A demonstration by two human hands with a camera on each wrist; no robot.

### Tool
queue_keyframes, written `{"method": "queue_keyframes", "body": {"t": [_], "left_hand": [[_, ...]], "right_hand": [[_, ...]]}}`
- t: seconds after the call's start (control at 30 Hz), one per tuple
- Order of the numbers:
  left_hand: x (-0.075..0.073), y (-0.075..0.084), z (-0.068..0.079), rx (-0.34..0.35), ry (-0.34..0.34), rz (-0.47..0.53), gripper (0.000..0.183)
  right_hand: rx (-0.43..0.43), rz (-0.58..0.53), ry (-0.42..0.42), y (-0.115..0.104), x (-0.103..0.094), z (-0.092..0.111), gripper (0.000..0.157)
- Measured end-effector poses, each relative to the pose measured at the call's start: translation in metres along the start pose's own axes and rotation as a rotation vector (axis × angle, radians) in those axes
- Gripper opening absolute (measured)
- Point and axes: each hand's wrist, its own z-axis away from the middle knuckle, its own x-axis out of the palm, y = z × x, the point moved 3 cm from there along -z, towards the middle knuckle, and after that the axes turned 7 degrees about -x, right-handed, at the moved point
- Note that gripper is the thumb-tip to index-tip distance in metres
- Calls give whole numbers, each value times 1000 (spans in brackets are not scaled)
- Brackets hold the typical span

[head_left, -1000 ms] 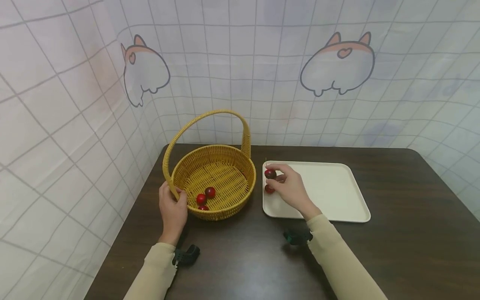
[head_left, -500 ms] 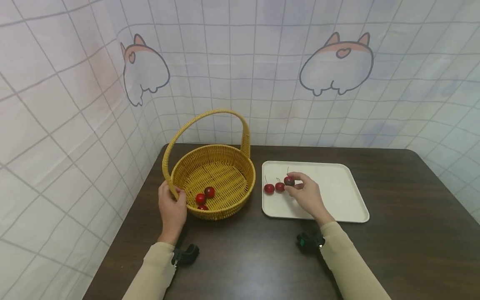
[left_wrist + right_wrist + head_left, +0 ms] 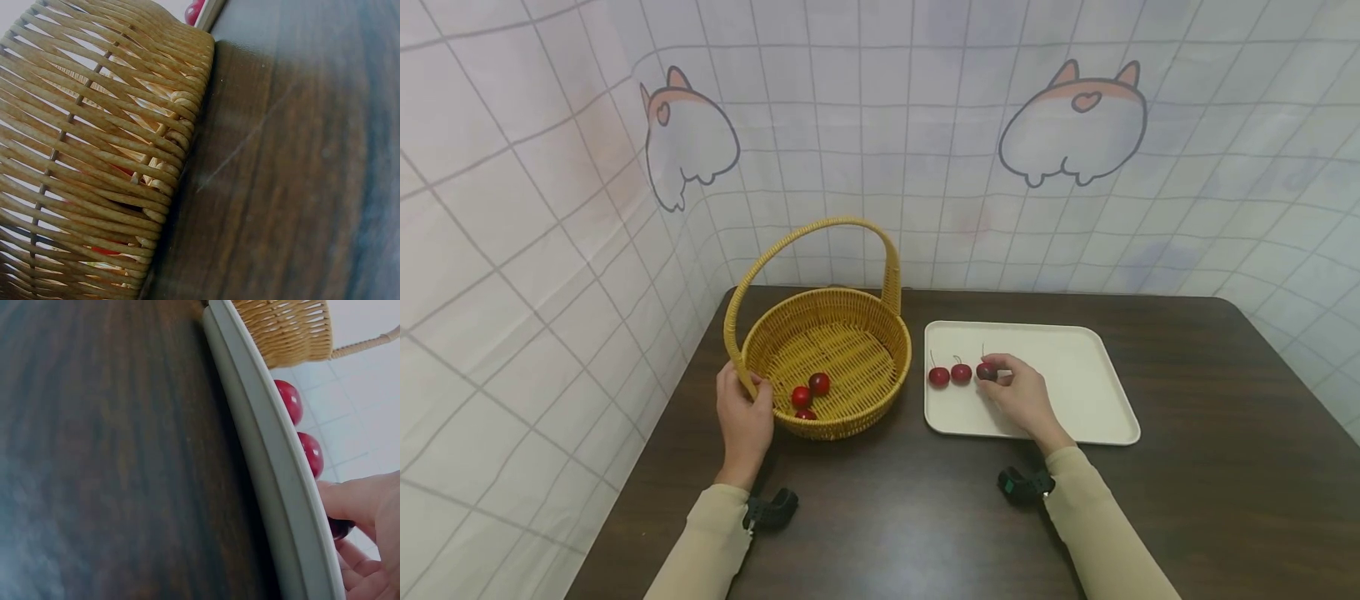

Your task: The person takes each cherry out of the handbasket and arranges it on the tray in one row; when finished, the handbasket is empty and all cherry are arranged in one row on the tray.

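Note:
My left hand (image 3: pixel 747 421) grips the yellow wicker basket (image 3: pixel 901 375) at its left side, where the arched handle meets the rim. Inside the basket lie three red cherries (image 3: pixel 819 383) near the front. Over the white tray (image 3: pixel 1067 383), my right hand (image 3: pixel 1021 398) pinches a dark red cherry (image 3: pixel 986 371) between thumb and fingers, its stem pointing up. Left of it on the tray sit two more cherries, a middle cherry (image 3: pixel 961 372) and a leftmost cherry (image 3: pixel 938 377), in a row with it. In the right wrist view, the thumb partly hides the dark cherry (image 3: pixel 340 527).
The basket and tray stand side by side on a dark wooden table (image 3: pixel 895 517). A white gridded cloth (image 3: pixel 880 125) with cartoon drawings hangs behind and to the left. Each wrist wears a black camera, such as the right wrist camera (image 3: pixel 1022 486).
My right hand has moved right across the tray with the dark cherry, then slightly down, into line with the other two cherries. The left hand and basket have stayed put.

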Motion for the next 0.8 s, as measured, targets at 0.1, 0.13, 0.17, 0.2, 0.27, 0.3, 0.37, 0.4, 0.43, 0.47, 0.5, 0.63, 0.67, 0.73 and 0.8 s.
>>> {"method": "queue_keyframes", "body": {"t": [0.1, 0.13, 0.17, 0.2, 0.27, 0.3, 0.37, 0.4, 0.43, 0.47, 0.5, 0.63, 0.67, 0.73, 0.8], "left_hand": [[-1, 0, 0, -3, -1, -1, 6], [-1, -1, 0, -4, -1, -3, 6], [-1, -1, 0, -2, 0, -4, 6], [-1, -1, 0, 1, 3, -4, 6], [1, -2, 0, 1, 3, -1, 7], [3, -2, 0, 0, 1, -1, 7], [5, -1, 0, -3, -8, 0, 7], [6, -1, 1, -5, -12, 1, 7], [6, 0, 1, -9, -17, 2, 7], [6, 0, 1, -10, -20, 2, 6], [6, 1, 1, -10, -20, 2, 7], [3, 3, 1, -11, -7, 7, 7], [2, 3, 1, -12, -7, 7, 7], [1, 2, 1, -16, -10, -2, 7], [-1, 2, 1, -17, -10, -14, 7]], "right_hand": [[6, 11, 0, 3, 2, 0, 40], [13, 11, 0, 3, 3, -1, 40], [17, 9, 0, 4, 3, -1, 40], [20, 7, -2, 5, 3, -1, 41], [25, 11, -5, 6, 3, -1, 41], [30, 17, -6, 6, 2, -1, 42], [32, 30, -3, 6, 1, -2, 42], [30, 42, -2, 6, 0, -2, 43], [29, 51, 0, 7, -1, -2, 43], [27, 59, 3, 7, -1, -2, 42], [23, 63, 6, 6, -1, -3, 43], [4, 79, -2, 5, 1, -5, 43], [3, 84, -5, 5, 2, -5, 43], [5, 89, -10, 4, 3, -6, 43], [7, 90, -15, 3, 4, -7, 43]]}}
